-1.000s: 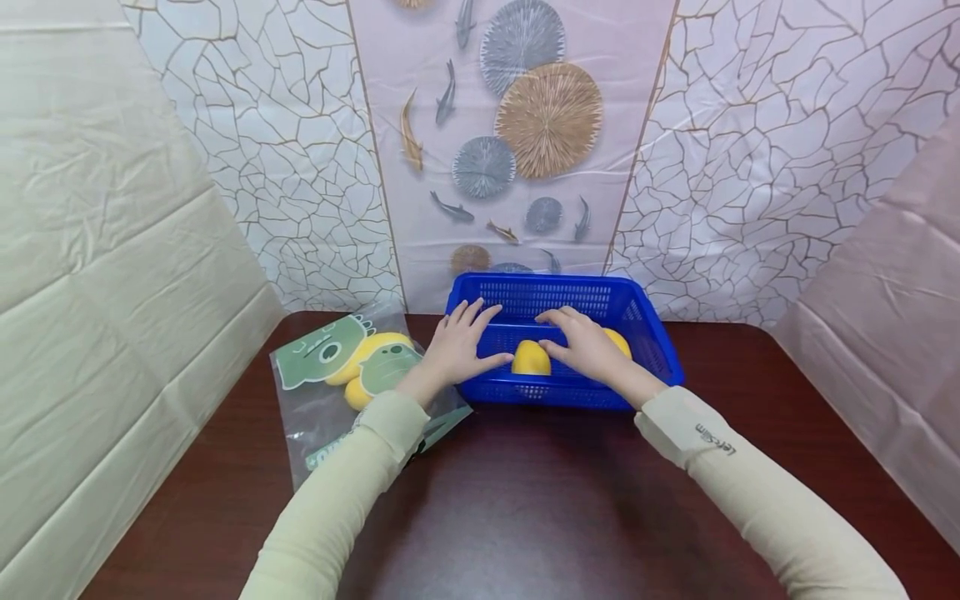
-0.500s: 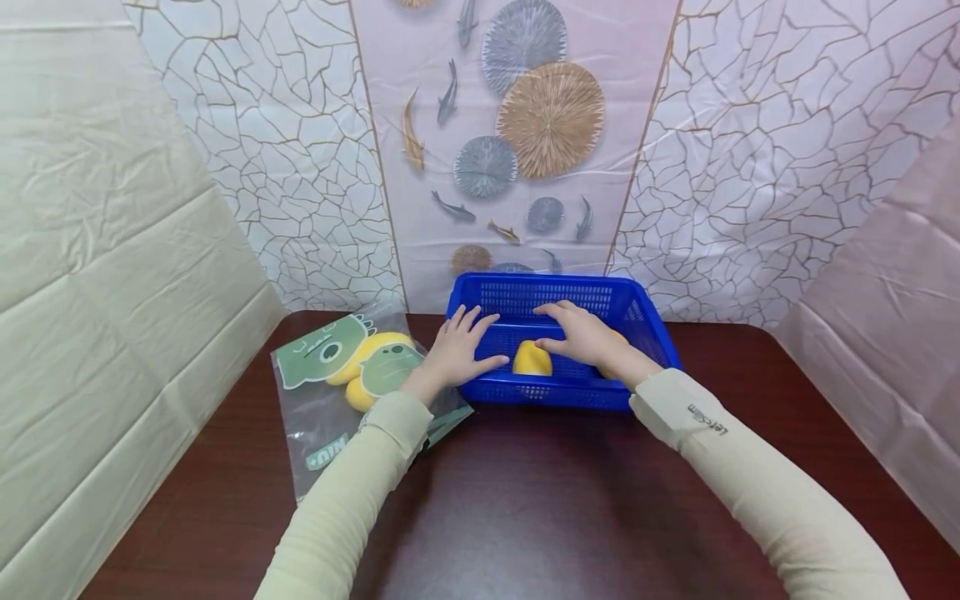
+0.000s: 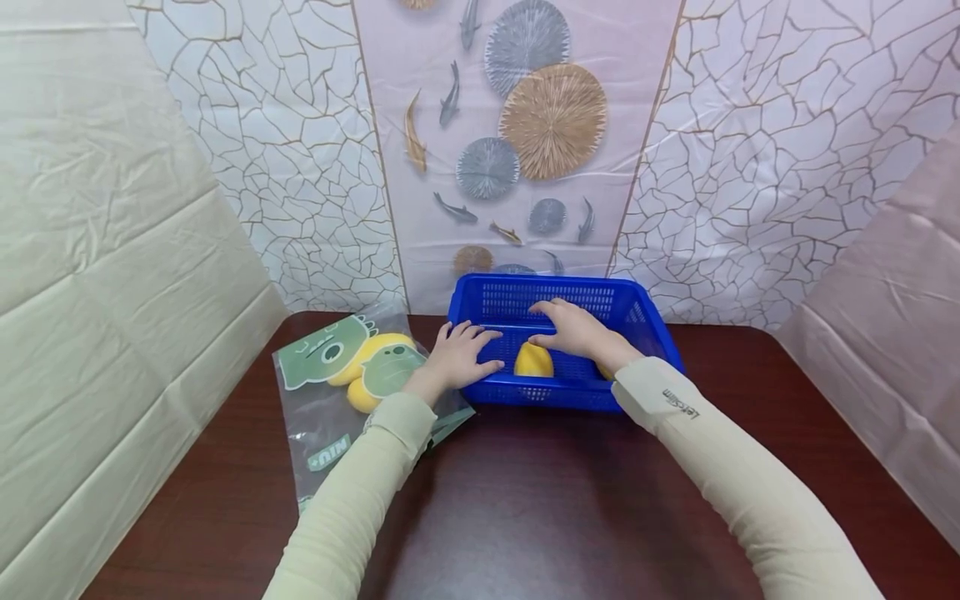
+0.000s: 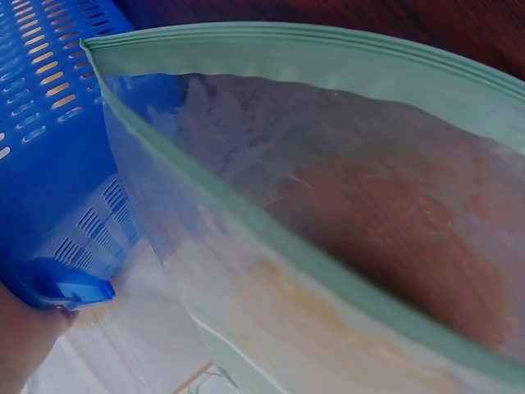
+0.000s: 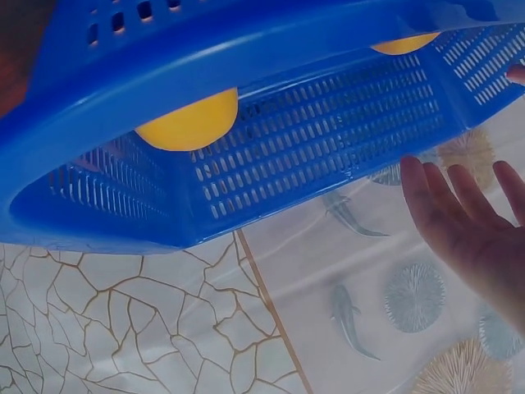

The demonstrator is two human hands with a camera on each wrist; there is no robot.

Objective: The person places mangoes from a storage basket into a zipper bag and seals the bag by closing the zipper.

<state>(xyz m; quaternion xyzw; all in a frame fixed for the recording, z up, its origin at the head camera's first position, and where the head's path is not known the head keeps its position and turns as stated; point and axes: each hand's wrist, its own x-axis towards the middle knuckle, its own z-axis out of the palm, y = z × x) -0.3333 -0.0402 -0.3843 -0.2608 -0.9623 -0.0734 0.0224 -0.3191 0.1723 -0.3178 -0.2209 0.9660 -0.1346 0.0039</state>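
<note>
A blue plastic basket [image 3: 570, 397] stands at the back of the table. My left hand [image 3: 456, 360] lies at its left front rim with the fingers spread; the left wrist view shows part of that hand [image 4: 25, 341] at a basket corner. My right hand [image 3: 576, 329] hovers over the basket, fingers loosely bent and apart, its thumb near the top of a yellow lemon-shaped fruit [image 3: 533, 362]. Whether the thumb touches it, I cannot tell. Another yellow fruit [image 5: 193, 123] sits in the basket, mostly hidden behind my right wrist in the head view.
Left of the basket lies a clear zip bag [image 3: 315, 425] with green dinosaur prints and yellow fruits inside. Its green-edged mouth [image 4: 328, 39] gapes in the left wrist view. A patterned cloth wall [image 3: 300, 167] rises behind the dark wooden table [image 3: 510, 500].
The front fruit has turned, so its pointed tip now shows on top. My right hand has shifted slightly left, and my left hand has drawn back a little along the rim.
</note>
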